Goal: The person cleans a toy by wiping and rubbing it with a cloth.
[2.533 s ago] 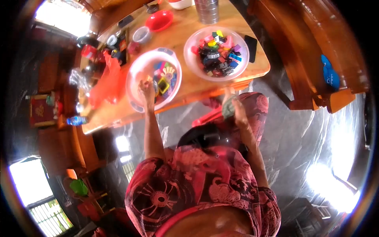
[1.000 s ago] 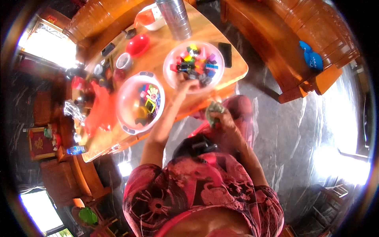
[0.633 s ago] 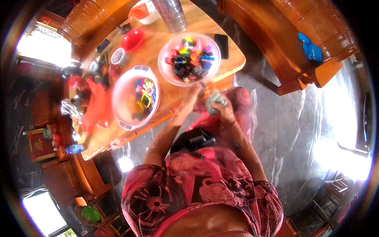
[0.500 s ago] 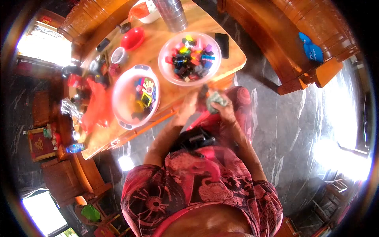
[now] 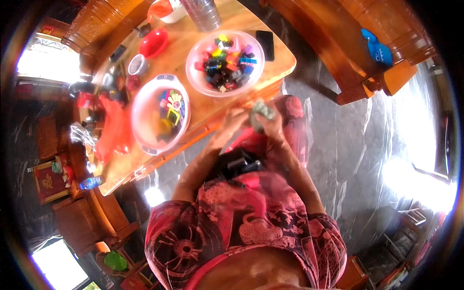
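My right hand (image 5: 272, 126) is closed round a crumpled grey-green cloth (image 5: 261, 115), just off the table's front edge and above my lap. Close beside it, on the left, is my left hand (image 5: 235, 119), fingers curled in toward the cloth. What the left fingers hold is blurred and too small to name. Beyond both hands stands a round, pale translucent basin (image 5: 192, 81) heaped with colourful toy blocks (image 5: 227, 67). A second white basin (image 5: 141, 126), farther left, holds fewer toy pieces, among them a yellow hand shape and a yellow-green frame.
The wooden table (image 5: 276, 60) also carries a black phone (image 5: 265, 45), a metal tumbler (image 5: 203, 14), a red bowl (image 5: 153, 43), a small clear cup (image 5: 137, 64) and a red plastic bag (image 5: 112, 130). A wooden bench (image 5: 319, 53) with a blue toy (image 5: 378, 50) stands to the right.
The view has shifted slightly, so the table and basins sit higher and more to the left. The cloth has moved up between my hands; a small dark and orange piece seen there before is now hidden.
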`<move>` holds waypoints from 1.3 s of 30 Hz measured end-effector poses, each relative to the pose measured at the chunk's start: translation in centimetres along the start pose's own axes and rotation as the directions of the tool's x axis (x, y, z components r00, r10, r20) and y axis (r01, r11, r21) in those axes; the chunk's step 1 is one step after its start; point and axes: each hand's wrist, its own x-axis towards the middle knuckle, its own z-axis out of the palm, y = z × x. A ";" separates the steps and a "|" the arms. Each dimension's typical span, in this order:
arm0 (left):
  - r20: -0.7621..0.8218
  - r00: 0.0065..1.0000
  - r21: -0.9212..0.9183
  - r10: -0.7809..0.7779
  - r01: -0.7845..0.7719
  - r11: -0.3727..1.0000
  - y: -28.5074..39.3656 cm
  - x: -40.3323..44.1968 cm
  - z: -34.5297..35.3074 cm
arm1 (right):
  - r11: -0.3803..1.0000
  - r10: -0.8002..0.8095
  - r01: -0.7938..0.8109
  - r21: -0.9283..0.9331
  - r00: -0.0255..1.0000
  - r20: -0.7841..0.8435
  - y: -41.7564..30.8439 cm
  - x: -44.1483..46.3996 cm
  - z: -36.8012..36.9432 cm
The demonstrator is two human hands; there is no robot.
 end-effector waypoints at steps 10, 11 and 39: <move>0.181 0.983 -0.045 -0.028 0.036 0.998 2.7 -3.2 0.3 | 0.915 0.302 -0.290 0.281 0.953 0.001 -1.6 0.5 -0.5; 0.177 0.984 -0.034 -0.018 0.024 0.999 2.9 -3.3 0.4 | 0.915 0.302 -0.291 0.281 0.953 0.002 -1.6 0.5 -0.6; 0.091 0.989 0.059 0.118 -0.124 0.991 3.2 -3.3 1.5 | 0.891 0.415 -0.419 0.176 0.908 0.063 -0.9 0.7 -1.1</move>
